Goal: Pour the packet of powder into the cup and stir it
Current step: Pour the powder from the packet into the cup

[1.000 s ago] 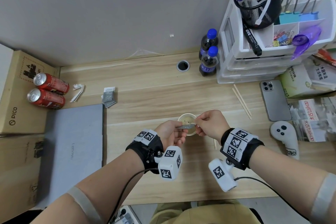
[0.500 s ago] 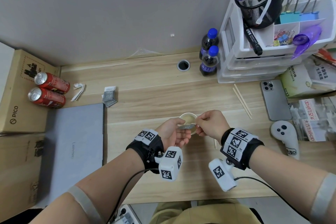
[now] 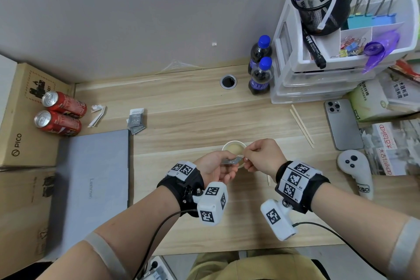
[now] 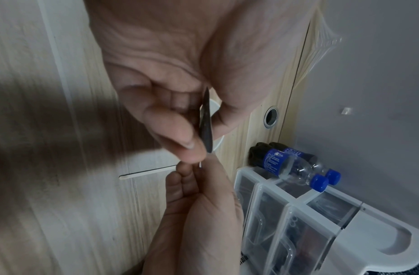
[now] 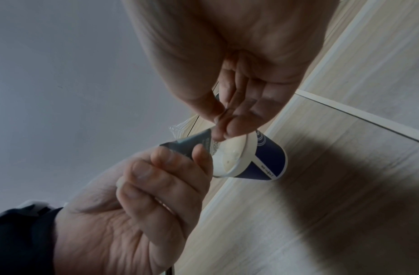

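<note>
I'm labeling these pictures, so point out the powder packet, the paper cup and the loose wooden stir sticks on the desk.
powder packet (image 5: 192, 142): right wrist view, its dark printed face.
paper cup (image 5: 272, 158): right wrist view, its blue outer wall.
wooden stir sticks (image 3: 302, 126): head view, the middle of the pair.

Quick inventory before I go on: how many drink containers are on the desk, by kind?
Red cans: 2
Blue-capped bottles: 2
Paper cup: 1
Total: 5
</note>
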`<state>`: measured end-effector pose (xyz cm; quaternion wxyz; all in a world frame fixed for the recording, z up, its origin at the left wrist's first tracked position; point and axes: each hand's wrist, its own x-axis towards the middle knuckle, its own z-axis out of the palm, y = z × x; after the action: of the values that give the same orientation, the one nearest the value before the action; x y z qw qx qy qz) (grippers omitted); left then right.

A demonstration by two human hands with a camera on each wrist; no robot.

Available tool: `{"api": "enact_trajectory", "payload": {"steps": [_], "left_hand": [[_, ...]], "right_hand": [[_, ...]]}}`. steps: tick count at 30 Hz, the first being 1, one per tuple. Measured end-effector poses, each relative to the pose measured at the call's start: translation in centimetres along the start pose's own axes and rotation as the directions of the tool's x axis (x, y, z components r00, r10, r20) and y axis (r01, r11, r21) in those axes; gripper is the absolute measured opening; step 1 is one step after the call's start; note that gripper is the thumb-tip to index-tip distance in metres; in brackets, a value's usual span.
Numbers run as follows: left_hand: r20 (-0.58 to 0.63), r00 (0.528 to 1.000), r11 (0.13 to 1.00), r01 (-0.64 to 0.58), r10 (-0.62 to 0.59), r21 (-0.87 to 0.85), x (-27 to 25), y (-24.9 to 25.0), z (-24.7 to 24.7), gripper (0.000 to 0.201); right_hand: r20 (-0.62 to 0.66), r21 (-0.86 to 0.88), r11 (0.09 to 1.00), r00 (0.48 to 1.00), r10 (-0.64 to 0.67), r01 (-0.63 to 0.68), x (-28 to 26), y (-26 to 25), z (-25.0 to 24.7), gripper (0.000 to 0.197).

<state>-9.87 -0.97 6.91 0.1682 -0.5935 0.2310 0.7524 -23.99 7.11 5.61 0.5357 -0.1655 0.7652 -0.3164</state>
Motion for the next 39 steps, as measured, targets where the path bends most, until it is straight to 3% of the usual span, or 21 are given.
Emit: {"api": "enact_trajectory", "payload": {"steps": [14, 27, 33, 39], "left_hand": [[0.066, 0.998, 0.998, 0.005, -0.001, -0.055, -0.30, -0.05, 0.49, 0.030], [0.111, 0.994, 0.993, 0.038, -0.025, -0.116, -0.34, 0.05, 0.53, 0.026], [0.080, 0.996, 0.997, 0.048, -0.043, -0.067, -0.85, -0.11, 0.66, 0.033], [0.091, 0.996, 0.995, 0.030, -0.021, -0.096, -0.66, -0.21, 0.40, 0.022]], "right_hand": [[-0.011, 0.020, 1.000, 1.000, 0.014, -0.014, -0.13, -0.02, 0.04, 0.017], [-0.011, 0.012, 1.000, 1.000, 0.013, -0.012, -0.21, 0.06, 0.05, 0.015], [-0.015, 0.022, 1.000, 1.000, 0.014, -0.014, -0.08, 0.22, -0.11, 0.016], [-0.009, 0.030, 1.000, 1.000, 0.010, -0.010, -0.32, 0.22, -0.04, 0.016]]}}
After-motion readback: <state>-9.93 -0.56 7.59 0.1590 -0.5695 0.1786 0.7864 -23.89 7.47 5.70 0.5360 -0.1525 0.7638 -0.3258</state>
